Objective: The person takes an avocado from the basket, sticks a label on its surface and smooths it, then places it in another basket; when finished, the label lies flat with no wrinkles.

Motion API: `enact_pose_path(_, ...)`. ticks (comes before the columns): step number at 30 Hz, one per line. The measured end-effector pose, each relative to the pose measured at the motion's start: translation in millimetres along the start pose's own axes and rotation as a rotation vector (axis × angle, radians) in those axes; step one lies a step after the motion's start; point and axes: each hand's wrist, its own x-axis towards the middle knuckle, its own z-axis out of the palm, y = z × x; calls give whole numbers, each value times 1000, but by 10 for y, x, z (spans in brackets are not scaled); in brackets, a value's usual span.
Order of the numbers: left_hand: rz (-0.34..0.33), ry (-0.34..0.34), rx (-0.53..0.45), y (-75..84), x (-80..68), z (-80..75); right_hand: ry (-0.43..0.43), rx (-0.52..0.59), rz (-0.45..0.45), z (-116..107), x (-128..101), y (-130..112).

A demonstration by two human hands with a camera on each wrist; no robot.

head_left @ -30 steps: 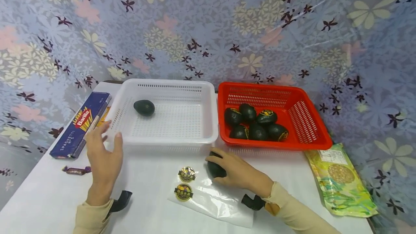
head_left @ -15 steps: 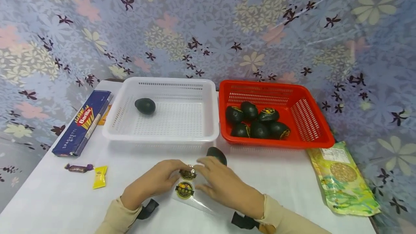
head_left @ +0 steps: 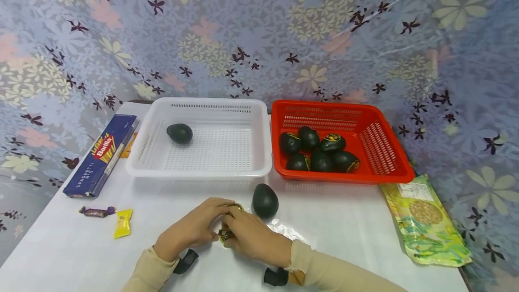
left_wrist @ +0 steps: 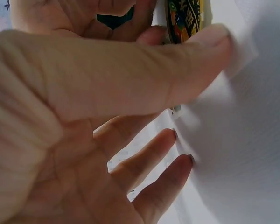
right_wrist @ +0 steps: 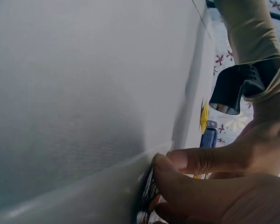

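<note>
In the head view both hands meet low on the table: the left hand and the right hand close together over a clear sticker sheet, fingertips pinched on a round yellow-and-black sticker. Just beyond them, at about 1 o'clock from the hands, a dark avocado stands alone on the table; at 12 o'clock sits the white basket with one avocado inside, and at 2 o'clock the red basket with several, some of which show a label. The left wrist view shows the left thumb pressed flat across the sheet beside the sticker, the other fingers curled beneath — a pinching grip on the sheet's edge. The right wrist view shows the right hand's thumb and forefinger nipped together on the sticker's rim, lifting it off the film. The step in hand looks like peeling one label free; the next move would call for keeping the sticker on a fingertip without folding it — then carrying it to the loose avocado and smoothing it onto the curved skin.
</note>
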Motion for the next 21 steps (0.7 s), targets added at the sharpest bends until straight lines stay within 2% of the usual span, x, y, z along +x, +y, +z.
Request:
enact_pose_path(6, 13, 1, -9, -17, -11, -11, -2, 36, 21, 21, 16, 10)
enact_pose_path(8, 37, 10, -4, -25, -15, -11, -9, 60, 14, 25, 20, -7)
enact_pose_path(11, 68, 20, 21, -36, -7, -2, -31, 130, 14, 12, -11, -24)
enact_pose_path(13, 79, 21, 31, -45, -2, 5, -11, 218, 8, -42, -69, -13)
enact_pose_path(15, 65, 13, 15, -50, 1, 8, 74, 340, 15, -126, -156, 34)
enact_pose_path(18, 49, 21, -26, -42, 11, 36, 330, 480, 30, -294, -308, 178)
enact_pose_path(19, 49, 36, -36, -28, 24, 57, 417, 523, 55, -346, -356, 241)
enact_pose_path(21, 69, 100, -41, 8, 68, 116, 549, 577, 159, -424, -432, 375)
